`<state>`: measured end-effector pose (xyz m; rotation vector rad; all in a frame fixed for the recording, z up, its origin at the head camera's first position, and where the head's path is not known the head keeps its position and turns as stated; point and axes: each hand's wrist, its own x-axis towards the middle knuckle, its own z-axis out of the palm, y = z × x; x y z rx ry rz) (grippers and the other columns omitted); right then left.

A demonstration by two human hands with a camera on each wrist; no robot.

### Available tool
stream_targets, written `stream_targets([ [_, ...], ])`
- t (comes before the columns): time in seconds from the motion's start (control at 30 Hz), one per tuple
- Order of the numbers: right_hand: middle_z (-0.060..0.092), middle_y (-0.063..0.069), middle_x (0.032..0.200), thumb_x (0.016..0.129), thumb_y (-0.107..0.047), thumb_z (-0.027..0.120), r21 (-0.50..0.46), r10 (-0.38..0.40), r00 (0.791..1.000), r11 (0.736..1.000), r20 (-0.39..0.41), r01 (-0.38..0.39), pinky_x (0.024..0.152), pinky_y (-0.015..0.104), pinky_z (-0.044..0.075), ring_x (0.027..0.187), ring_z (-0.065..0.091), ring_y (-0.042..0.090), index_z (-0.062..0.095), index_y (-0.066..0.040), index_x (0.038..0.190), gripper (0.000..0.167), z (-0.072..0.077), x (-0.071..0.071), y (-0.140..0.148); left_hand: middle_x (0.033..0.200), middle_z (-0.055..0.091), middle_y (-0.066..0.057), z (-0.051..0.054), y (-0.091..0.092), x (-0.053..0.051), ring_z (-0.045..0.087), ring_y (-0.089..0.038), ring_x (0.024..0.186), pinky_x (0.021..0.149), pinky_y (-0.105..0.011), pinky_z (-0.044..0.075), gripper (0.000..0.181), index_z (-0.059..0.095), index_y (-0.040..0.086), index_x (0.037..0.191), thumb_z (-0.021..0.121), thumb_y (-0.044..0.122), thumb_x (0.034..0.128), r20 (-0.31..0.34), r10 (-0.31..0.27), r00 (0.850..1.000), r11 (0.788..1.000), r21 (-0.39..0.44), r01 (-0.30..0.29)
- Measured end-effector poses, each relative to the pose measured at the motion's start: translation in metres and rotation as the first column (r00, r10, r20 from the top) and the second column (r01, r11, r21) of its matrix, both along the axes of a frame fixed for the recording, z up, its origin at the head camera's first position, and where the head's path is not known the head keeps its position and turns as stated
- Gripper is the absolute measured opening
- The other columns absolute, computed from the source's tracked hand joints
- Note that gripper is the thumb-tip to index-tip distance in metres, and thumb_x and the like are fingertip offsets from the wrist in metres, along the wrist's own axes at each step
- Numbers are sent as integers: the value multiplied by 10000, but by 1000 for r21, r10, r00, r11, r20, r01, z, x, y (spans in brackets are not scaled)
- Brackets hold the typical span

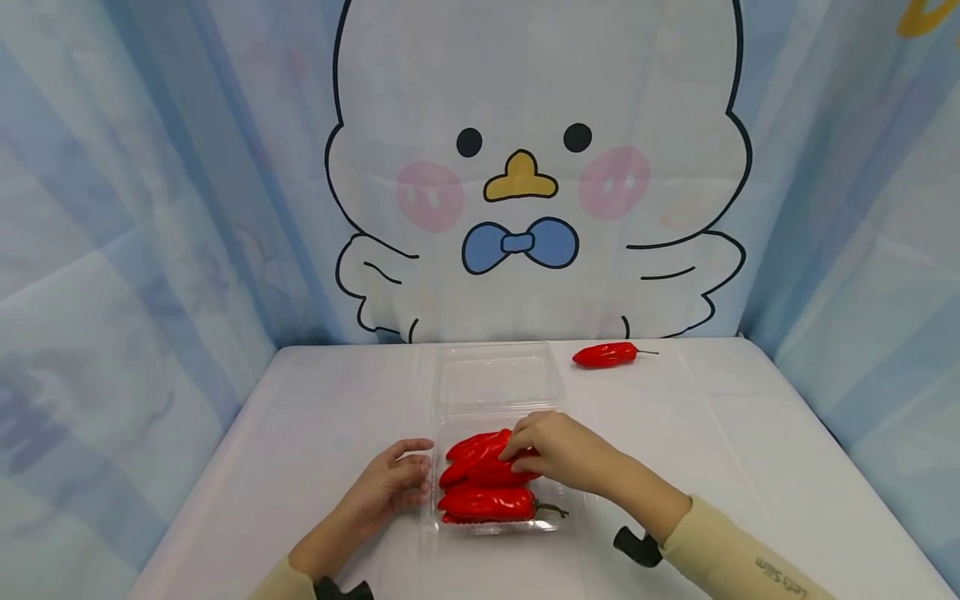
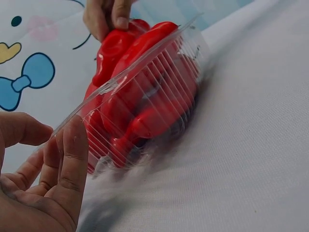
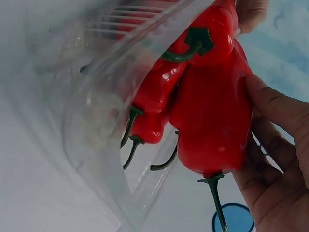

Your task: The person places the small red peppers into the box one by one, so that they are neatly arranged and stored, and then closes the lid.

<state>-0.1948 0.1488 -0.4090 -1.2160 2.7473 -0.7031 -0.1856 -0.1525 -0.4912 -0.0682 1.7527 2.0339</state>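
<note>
Red chili peppers with green stems lie side by side in a clear plastic clamshell box. My right hand is over the box and grips a pepper between thumb and fingers, lying on top of the others. Its stem hangs down in the right wrist view. At the box's left side, my left hand holds the rim, with the thumb and fingers about its edge in the left wrist view. The right hand partly hides the peppers under it.
Behind the filled half, the box's lid lies open and flat. One more red chili pepper rests at the table's back edge, right of the lid. White cloth covers the table; printed curtains stand behind and at both sides.
</note>
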Motion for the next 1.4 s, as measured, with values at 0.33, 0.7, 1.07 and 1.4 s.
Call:
stream_targets([
  [0.33, 762, -62, 1004, 893, -157, 804, 65, 32, 997, 997, -77, -27, 887, 267, 591, 973, 673, 105, 825, -185, 1051, 161, -6, 1, -21, 1002, 619, -13, 0, 2, 1, 655, -107, 743, 733, -243, 617, 544, 402, -18, 1450, 641, 104, 977, 9, 9, 1000, 1000, -17, -9],
  [0.7, 762, -55, 1040, 920, -166, 780, 120, 15, 995, 993, -95, -3, 886, 270, 590, 980, 658, 108, 821, -212, 1044, 138, -6, 2, -40, 987, 623, 10, 1, 0, 1, 647, -107, 746, 729, -241, 611, 550, 390, -9, 1467, 633, 120, 991, 8, -6, 1000, 1000, 5, 6],
  [1.07, 756, -20, 1064, 933, -148, 765, 140, 29, 994, 990, -110, -13, 885, 272, 601, 977, 688, 126, 809, -170, 1101, 175, -6, -3, -42, 982, 629, 16, 0, 0, 0, 648, -108, 755, 736, -247, 615, 551, 385, -12, 1467, 631, 121, 992, 11, -8, 1000, 1000, 9, 8],
  [1.4, 753, -17, 1030, 929, -106, 753, 63, -24, 995, 998, -99, 30, 800, 221, 599, 902, 690, 108, 797, -121, 1094, 171, -2, -16, -26, 981, 633, 2, 0, 2, -1, 652, -117, 746, 744, -253, 621, 551, 404, 1, 1452, 656, 119, 976, 32, 24, 999, 1000, -18, -24],
])
